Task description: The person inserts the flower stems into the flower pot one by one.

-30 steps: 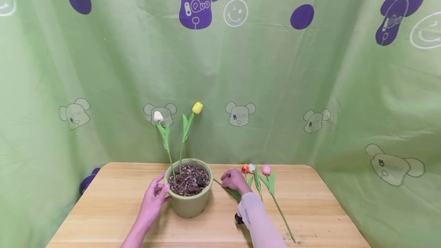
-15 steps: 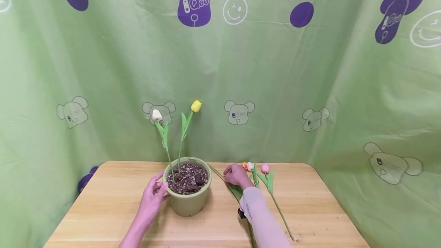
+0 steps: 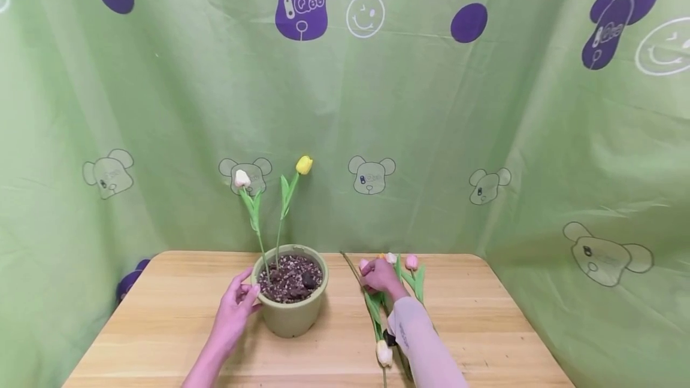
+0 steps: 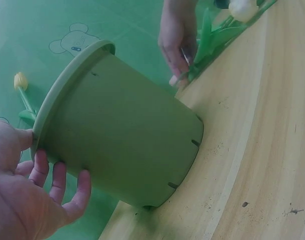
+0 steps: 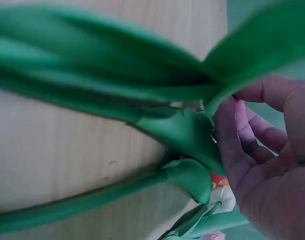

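My left hand (image 3: 232, 310) grips the rim of the green flowerpot (image 4: 127, 120), thumb at the lip and fingers curled against the outer wall. Dark soil (image 3: 291, 280) fills it, with a white tulip (image 3: 242, 178) and a yellow tulip (image 3: 304, 165) standing in it. Among the tulips on the right, my right hand (image 3: 381, 277) pinches a tulip close to its pink head (image 3: 363, 264); leaves (image 5: 182, 135) partly hide the grip. Beside this hand lies a pale tulip (image 3: 384, 353), head toward me and stem end pointing away.
Another pink tulip (image 3: 412, 262) and a white one (image 3: 391, 258) lie to the right of the hand. The wooden table (image 3: 172, 328) has a few crumbs on it. Green curtains (image 3: 420, 106) hang behind and at both sides.
The pale tulip's stem end has swung away from the pot, and its head now shows near the front. My right hand has shifted slightly right; the left hand stays on the pot.
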The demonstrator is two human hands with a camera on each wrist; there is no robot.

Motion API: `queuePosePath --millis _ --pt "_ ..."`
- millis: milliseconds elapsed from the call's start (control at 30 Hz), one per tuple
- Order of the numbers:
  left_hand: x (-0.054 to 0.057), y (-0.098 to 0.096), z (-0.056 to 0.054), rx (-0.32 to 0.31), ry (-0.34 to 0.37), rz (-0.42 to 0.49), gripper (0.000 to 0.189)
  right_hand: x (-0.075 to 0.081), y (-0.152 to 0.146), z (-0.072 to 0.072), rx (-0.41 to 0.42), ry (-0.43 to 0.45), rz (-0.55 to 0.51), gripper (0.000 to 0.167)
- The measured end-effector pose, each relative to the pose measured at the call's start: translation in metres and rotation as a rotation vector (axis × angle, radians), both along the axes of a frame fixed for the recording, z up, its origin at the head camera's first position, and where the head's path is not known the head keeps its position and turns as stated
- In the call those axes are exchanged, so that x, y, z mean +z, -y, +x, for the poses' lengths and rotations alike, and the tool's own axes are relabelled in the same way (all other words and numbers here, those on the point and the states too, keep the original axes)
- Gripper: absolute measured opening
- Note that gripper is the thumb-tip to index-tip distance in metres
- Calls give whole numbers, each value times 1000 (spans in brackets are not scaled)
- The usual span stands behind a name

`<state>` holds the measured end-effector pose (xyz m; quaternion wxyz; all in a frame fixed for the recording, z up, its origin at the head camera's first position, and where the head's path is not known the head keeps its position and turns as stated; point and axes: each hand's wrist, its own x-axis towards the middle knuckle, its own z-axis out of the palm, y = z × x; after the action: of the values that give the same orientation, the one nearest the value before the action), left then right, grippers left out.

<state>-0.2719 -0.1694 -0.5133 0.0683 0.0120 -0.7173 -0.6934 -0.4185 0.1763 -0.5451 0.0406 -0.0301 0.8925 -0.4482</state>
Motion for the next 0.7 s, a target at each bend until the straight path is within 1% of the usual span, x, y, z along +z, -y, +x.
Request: queuePosePath --millis 167,267,367,433,600,700 --pt "1 -1 0 8 2 1 56 -4 -1 2 -2 22 -23 21" --pt "2 -1 0 9 2 -2 56 -3 0 4 -3 20 -26 21" --pt "2 0 0 13 1 -2 56 -1 3 6 17 -1 12 25" --pt "2 0 -1 15 3 0 55 -1 4 5 28 -17 57 26" --pt "1 0 -1 4 -4 2 56 -4 5 3 5 -32 136 21" --pt "0 0 -1 3 -2 3 57 -6 7 2 -4 -33 145 20"
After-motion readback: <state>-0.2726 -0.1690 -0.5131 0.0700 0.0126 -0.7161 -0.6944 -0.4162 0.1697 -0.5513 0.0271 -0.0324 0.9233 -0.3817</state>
